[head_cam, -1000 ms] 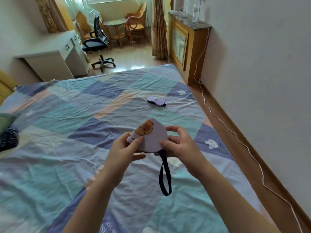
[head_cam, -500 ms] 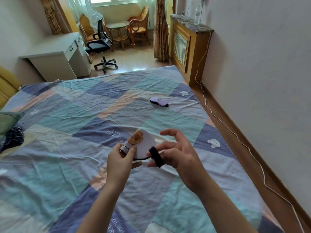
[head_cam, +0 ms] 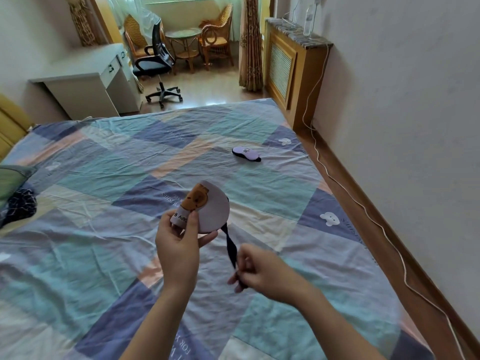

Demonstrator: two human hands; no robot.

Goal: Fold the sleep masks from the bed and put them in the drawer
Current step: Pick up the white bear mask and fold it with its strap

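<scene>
The folded sleep mask (head_cam: 207, 209), which the left hand (head_cam: 179, 245) holds, has a printed line in dark capital letters below its brown bear figure; the letters "APY B" can be read, and the thumb covers the rest. The bedsheet (head_cam: 324, 281) carries white print in some of its dark blue squares. Near the bottom edge the word "FOR" is readable, upside down from this view, with more letters beside it that are too unclear. The other white lines on the blue squares are too small to read.
</scene>
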